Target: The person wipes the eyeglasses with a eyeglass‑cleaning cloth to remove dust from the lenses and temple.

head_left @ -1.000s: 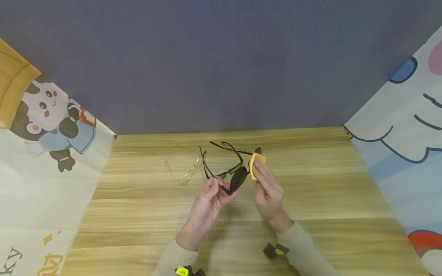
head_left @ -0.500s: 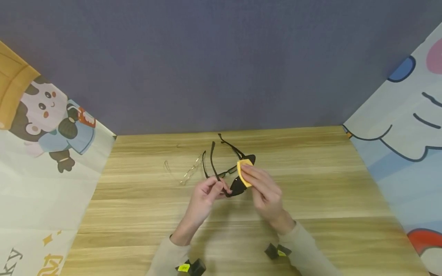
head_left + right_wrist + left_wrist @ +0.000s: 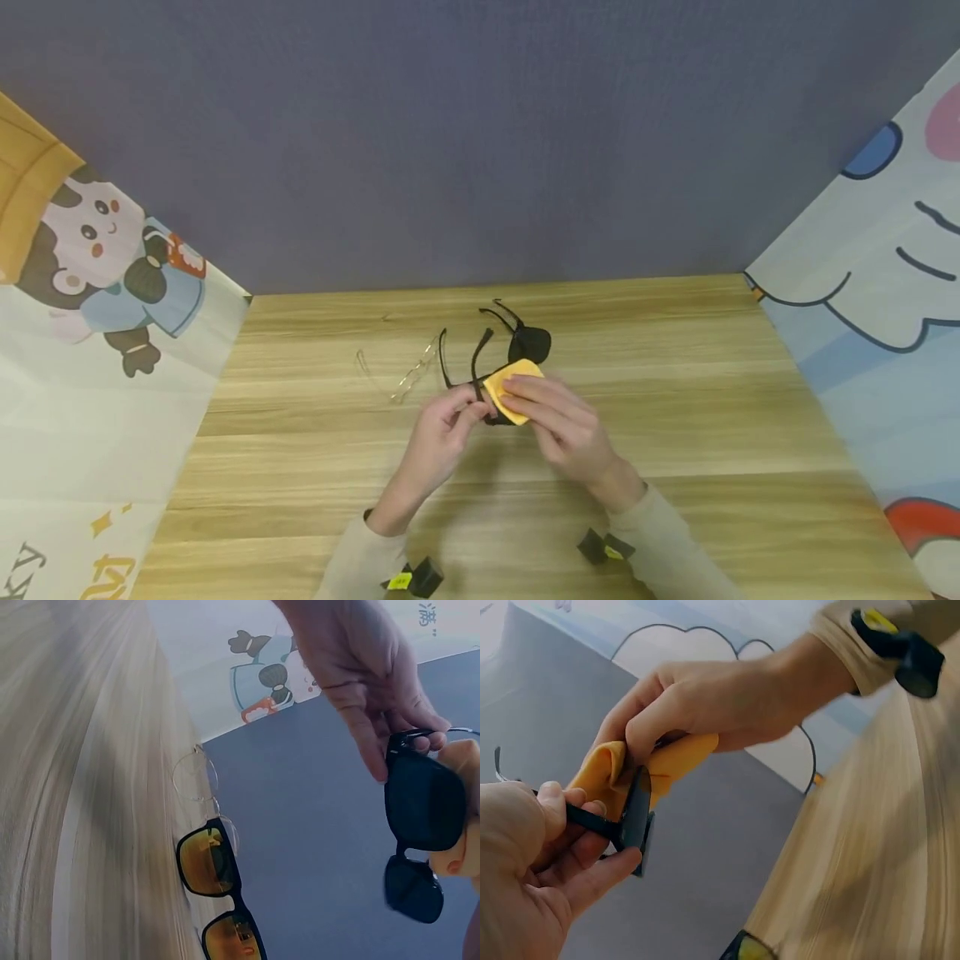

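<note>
Above the wooden table, my left hand (image 3: 441, 429) pinches a pair of black sunglasses (image 3: 531, 343) by one temple, near the hinge. My right hand (image 3: 573, 423) holds a folded yellow cloth (image 3: 513, 380) against the lens closest to the left hand. In the left wrist view, the cloth (image 3: 679, 759) lies about that lens (image 3: 635, 814), with the right thumb on the near side. The right wrist view shows both dark lenses of the sunglasses (image 3: 424, 799), with the cloth (image 3: 457, 851) behind them.
Black-framed glasses (image 3: 206, 862) with amber-looking lenses lie on the table under the hands. Beside them are thin gold wire-rimmed glasses (image 3: 412, 375). A grey panel (image 3: 480, 167) rises behind the table (image 3: 300, 467), and printed cartoon sheets stand at both sides.
My right hand has moved the cloth left and down across the sunglasses onto the lens near my left hand. The sunglasses have turned, their far lens now facing up.
</note>
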Tool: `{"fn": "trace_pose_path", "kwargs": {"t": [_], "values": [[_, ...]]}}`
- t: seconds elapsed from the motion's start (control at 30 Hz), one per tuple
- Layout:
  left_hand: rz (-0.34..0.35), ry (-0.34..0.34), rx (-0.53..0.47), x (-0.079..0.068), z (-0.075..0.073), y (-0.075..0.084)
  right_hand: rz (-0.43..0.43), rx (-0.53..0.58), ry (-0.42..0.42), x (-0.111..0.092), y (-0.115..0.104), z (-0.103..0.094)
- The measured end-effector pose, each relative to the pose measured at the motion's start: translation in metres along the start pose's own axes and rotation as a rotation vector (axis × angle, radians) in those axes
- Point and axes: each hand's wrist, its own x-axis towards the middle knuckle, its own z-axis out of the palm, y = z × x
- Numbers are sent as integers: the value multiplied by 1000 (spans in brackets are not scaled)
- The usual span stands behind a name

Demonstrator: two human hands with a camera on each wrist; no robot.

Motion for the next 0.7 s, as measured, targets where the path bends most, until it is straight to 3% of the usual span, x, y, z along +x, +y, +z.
{"fn": "trace_pose_path", "kwargs": {"t": [0.2, 0.47, 0.57, 0.7], "values": [[245, 26, 235, 1, 0, -2, -6, -67, -114, 2, -3, -4], [501, 83, 415, -2, 3, -11, 73, -374, -348, 0, -14, -7], [546, 95, 459, -3, 5, -12, 98, -462, -395, -1, -20, -5], [584, 140, 494, -3, 6, -13, 130, -472, -392, -3, -25, 0]]}}
